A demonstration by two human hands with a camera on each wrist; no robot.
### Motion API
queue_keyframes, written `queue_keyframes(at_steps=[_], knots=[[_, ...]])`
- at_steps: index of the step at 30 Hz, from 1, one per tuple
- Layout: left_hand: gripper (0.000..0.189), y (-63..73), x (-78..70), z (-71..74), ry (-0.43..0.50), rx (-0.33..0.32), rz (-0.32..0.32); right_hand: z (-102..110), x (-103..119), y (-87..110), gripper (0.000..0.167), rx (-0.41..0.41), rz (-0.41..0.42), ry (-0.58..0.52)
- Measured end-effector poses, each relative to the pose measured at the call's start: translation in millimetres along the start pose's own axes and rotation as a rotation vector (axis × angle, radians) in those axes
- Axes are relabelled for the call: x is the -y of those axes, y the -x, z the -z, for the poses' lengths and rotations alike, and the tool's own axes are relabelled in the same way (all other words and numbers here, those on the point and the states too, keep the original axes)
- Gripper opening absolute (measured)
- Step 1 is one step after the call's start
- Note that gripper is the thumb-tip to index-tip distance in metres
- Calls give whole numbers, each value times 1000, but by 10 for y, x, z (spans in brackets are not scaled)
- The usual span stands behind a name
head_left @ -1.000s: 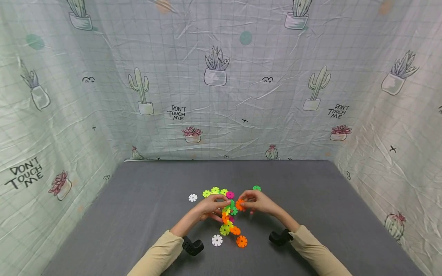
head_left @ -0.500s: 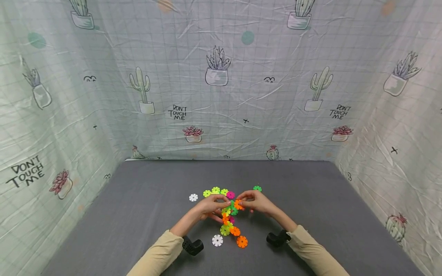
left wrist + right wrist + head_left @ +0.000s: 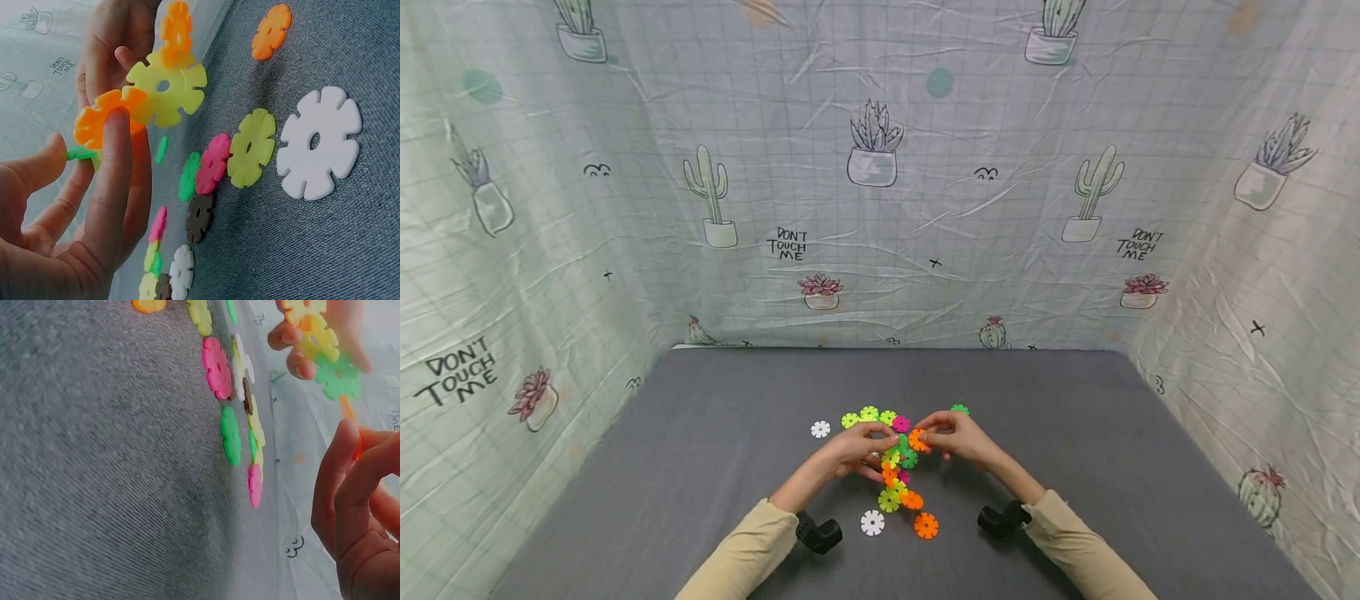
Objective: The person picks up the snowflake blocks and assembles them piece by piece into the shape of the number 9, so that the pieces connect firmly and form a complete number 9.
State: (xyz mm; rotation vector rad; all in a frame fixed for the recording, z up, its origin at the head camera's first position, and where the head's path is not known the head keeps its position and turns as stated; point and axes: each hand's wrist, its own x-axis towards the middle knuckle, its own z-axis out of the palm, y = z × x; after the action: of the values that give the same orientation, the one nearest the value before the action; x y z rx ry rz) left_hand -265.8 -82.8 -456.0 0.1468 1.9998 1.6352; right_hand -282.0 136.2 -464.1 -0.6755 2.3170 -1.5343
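My left hand (image 3: 857, 450) grips a short chain of slotted plastic discs joined edge to edge. In the left wrist view an orange disc (image 3: 94, 122) lies under its fingers, with a yellow disc (image 3: 167, 90) and another orange disc (image 3: 176, 31) beyond. A green disc (image 3: 337, 376) forms the chain's near end in the right wrist view. My right hand (image 3: 961, 437) pinches an orange disc (image 3: 917, 439) between thumb and fingers. That disc stands edge-on against the green one's rim, crossing its plane. Part of the chain is hidden behind the left fingers.
On the grey table (image 3: 737, 467) lie loose discs: white ones (image 3: 821, 429) at left and in front, an orange one (image 3: 927, 526) near the front, a green one (image 3: 959, 409) behind the right hand, and several yellow-green ones (image 3: 868, 413) behind the left. A patterned curtain (image 3: 880, 250) surrounds the table.
My right hand has brought its orange disc left to the green end of the chain, then raised it slightly. The left hand has stayed nearly still.
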Motion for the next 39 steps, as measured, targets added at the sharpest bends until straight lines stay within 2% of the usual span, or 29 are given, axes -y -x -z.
queue_keyframes(at_steps=[4, 10, 15, 20, 27, 35, 39], knots=[[29, 3, 3, 3, -13, 6, -3, 1, 25, 7, 23, -35, 66, 41], [30, -6, 6, 0, -29, 17, -6, -36, 184, 77, 14, -28, 192, 84], [28, -17, 16, 8, -31, 26, -6, -62, 301, 133, 13, -31, 213, 92], [30, -19, 16, 12, -38, 23, -3, -67, 323, 141, 12, -37, 224, 105], [30, -8, 9, 2, -27, 8, -1, -59, 281, 152, 10, -25, 238, 117], [29, 3, 12, -5, -1, 12, -4, -80, -51, 36, 7, -34, 272, 67], [23, 18, -13, -20, -1, 18, -26, -113, -107, 13, 6, -44, 255, 18]])
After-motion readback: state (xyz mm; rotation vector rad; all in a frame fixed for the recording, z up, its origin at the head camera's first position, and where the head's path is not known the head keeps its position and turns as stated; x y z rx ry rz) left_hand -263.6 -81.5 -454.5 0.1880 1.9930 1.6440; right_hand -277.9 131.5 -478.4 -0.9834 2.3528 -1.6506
